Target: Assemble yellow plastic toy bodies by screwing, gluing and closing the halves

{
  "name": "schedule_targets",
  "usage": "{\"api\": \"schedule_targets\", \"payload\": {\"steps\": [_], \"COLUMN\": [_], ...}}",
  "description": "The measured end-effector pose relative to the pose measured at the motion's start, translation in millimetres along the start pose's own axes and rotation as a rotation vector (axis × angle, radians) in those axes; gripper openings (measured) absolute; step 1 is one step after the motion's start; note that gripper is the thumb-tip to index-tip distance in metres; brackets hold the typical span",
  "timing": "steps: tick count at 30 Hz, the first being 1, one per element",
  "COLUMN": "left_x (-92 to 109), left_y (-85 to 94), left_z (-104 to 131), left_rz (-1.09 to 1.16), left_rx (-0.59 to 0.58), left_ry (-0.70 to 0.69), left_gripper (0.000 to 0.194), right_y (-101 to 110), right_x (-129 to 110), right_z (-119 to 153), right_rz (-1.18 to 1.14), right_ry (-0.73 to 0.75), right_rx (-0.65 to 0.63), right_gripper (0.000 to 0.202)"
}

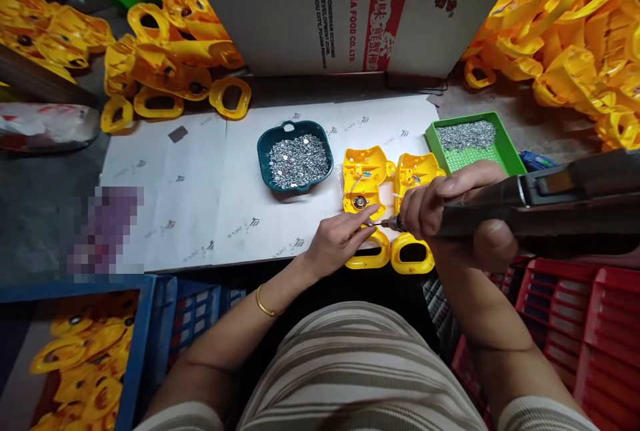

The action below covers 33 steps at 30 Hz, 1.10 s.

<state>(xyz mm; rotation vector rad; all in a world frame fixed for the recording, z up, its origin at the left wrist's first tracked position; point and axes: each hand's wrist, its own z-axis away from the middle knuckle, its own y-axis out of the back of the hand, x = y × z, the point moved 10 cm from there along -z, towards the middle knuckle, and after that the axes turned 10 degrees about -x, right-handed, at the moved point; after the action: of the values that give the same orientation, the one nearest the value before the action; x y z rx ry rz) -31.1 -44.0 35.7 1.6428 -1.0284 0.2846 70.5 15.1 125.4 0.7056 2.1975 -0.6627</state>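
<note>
My right hand [450,208] is wrapped round a dark power screwdriver [575,201], whose thin bit points left. At the bit's tip, the thumb and fingers of my left hand [345,234] pinch a small metal screw [371,223]. Just beyond them lies a yellow plastic shell [363,174] with a wire and a round metal part inside. A second yellow shell [415,171] lies to its right, partly hidden by my right hand. Each has a yellow ring-shaped handle at its near end, the left one [373,259] below my left fingers and the right one [413,266] beside it.
A dark green basin [263,168] of small metal screws stands left of the shells, and a bright green tray [507,151] of screws at the right. Yellow parts [575,38] are heaped at both sides. A large carton [280,18] stands behind. Blue [145,344] and red [590,324] crates flank me.
</note>
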Motion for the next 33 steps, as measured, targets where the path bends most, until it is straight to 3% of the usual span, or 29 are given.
{"api": "schedule_targets", "payload": {"steps": [6, 13, 19, 25, 30, 33], "left_x": [-3, 1, 2, -30, -56, -63], "left_y": [-3.8, -3.4, -2.0, 25.9, -2.3, -12.6], "left_z": [2, 3, 3, 18, 24, 27], "left_rz": [0.027, 0.004, 0.013, -0.146, -0.225, -0.226], "left_rx": [0.007, -0.001, -0.021, 0.179, -0.032, -0.108], "left_ry": [0.015, -0.001, 0.009, 0.277, 0.482, 0.582], "left_gripper": [0.037, 0.035, 0.043, 0.055, 0.088, 0.091], "right_y": [3, -1, -7, 8, 14, 14], "right_x": [8, 12, 10, 22, 49, 63], "right_z": [4, 6, 2, -4, -5, -5], "right_rz": [0.045, 0.022, -0.006, 0.080, 0.096, 0.100], "right_ry": [-0.052, -0.096, -0.027, 0.011, -0.019, -0.067], "right_rx": [0.046, -0.009, -0.073, 0.032, 0.052, 0.048], "right_gripper": [0.021, 0.021, 0.026, 0.021, 0.024, 0.028]}}
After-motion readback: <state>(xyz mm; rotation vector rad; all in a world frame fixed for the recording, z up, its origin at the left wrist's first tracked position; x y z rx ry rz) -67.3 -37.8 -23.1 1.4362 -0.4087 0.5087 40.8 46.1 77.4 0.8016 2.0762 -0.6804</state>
